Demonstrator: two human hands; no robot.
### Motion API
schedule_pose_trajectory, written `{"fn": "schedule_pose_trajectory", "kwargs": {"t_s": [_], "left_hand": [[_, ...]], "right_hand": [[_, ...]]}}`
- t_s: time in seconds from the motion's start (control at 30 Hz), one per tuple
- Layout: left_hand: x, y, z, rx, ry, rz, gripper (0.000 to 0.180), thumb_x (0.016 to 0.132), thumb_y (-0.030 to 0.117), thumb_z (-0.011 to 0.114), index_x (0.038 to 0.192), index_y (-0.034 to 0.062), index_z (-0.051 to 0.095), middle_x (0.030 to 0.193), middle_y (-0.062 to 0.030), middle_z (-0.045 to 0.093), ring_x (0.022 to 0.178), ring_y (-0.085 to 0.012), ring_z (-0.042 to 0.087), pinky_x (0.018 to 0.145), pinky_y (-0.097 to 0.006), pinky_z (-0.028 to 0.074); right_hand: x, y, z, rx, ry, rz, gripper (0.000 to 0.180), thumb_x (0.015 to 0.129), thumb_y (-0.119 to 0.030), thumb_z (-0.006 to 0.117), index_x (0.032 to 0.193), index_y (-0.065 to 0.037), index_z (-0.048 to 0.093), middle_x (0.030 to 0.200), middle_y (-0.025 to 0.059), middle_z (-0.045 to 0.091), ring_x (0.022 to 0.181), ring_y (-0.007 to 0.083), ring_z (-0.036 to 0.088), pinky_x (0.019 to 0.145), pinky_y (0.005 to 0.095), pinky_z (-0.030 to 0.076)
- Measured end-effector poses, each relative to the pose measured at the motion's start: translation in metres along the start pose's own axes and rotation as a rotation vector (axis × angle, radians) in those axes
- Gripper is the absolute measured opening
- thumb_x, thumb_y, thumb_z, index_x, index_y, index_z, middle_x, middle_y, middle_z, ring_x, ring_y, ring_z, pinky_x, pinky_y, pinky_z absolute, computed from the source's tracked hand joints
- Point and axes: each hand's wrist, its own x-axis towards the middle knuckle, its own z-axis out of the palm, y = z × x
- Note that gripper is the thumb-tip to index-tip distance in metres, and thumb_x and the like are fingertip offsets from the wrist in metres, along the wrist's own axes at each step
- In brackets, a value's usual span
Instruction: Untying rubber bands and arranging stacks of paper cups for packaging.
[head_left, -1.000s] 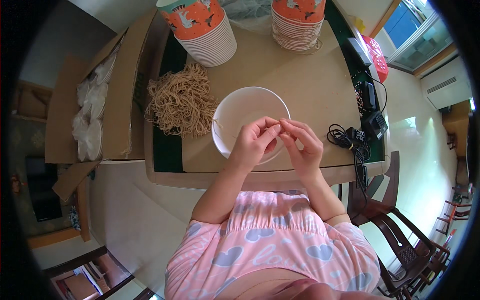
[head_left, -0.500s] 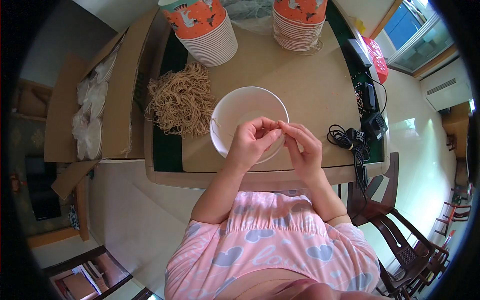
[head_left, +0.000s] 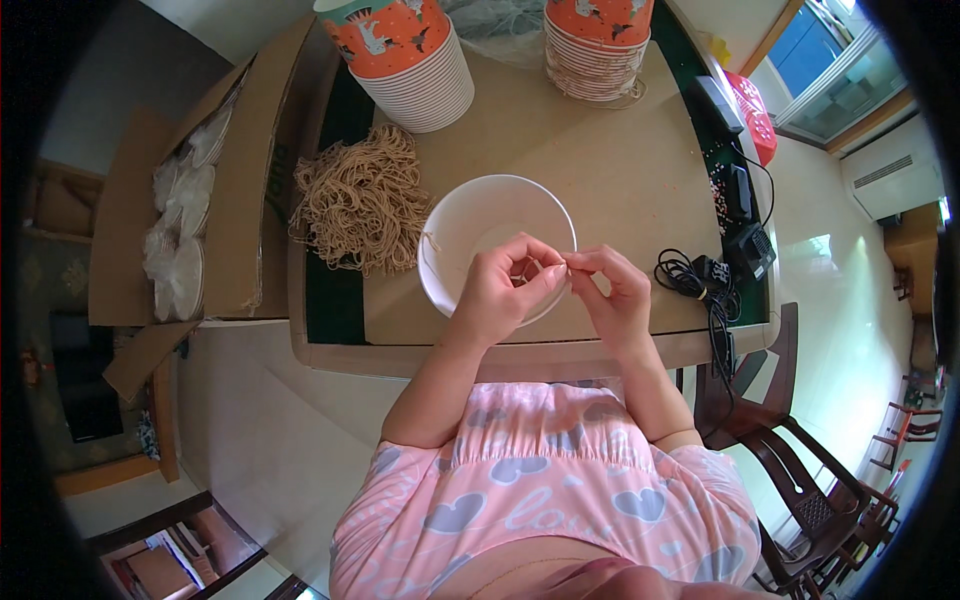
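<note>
Pinching one thin string (head_left: pixel 563 266) between our left hand (head_left: pixel 503 295) and right hand (head_left: pixel 612 297) over the white bowl (head_left: pixel 497 245). Fingertips grasp it; loosened grip likely drops it.

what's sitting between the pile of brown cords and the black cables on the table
In the head view, the white bowl lies between the brown cords and the black cables, with both hands meeting over its near rim.

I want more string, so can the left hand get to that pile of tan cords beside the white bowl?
Probably yes: the pile of tan cords lies just left of the white bowl, with nothing between it and the left hand.
</note>
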Motion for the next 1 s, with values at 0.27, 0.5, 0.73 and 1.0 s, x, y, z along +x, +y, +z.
{"fn": "schedule_pose_trajectory", "kwargs": {"t_s": [0.27,0.5,0.73,1.0], "left_hand": [[0.0,0.004,-0.002,-0.122,0.022,-0.09,0.01,0.086,0.008,0.066,0.091,-0.0012,0.065,0.077,0.0019,0.062,0.063,-0.0002,0.051,0.057,-0.017,0.042],[0.0,-0.001,0.002,0.034,0.075,0.035,0.007,0.085,0.006,0.066,0.088,0.0001,0.064,0.075,0.0037,0.06,0.062,0.0007,0.049,0.055,-0.016,0.04],[0.0,-0.002,0.002,0.008,0.074,0.014,0.005,0.084,0.004,0.065,0.088,0.0011,0.063,0.073,0.0044,0.059,0.06,0.0003,0.048,0.054,-0.017,0.04],[0.0,0.004,0.001,0.212,0.069,0.167,0.009,0.084,0.003,0.064,0.092,0.0007,0.066,0.086,0.0003,0.059,0.064,-0.0011,0.049,0.059,-0.018,0.042]], "right_hand": [[0.003,0.001,0.0,0.043,-0.014,0.022,0.016,0.081,0.008,0.065,0.095,0.002,0.069,0.085,0.0087,0.067,0.077,0.0155,0.063,0.068,0.0262,0.049],[0.004,-0.005,0.001,-0.055,-0.014,-0.035,0.016,0.08,0.007,0.066,0.095,0.002,0.069,0.084,0.0085,0.066,0.076,0.0152,0.062,0.067,0.0261,0.049],[0.002,-0.001,0.0,0.07,-0.008,0.1,0.013,0.08,0.005,0.068,0.093,0.001,0.068,0.08,0.0057,0.064,0.074,0.0112,0.058,0.067,0.0236,0.047],[0.005,0.006,0.003,0.015,0.057,0.022,0.01,0.078,0.005,0.069,0.084,0.0,0.063,0.077,0.0032,0.063,0.072,0.0089,0.056,0.067,0.0226,0.046]]}}
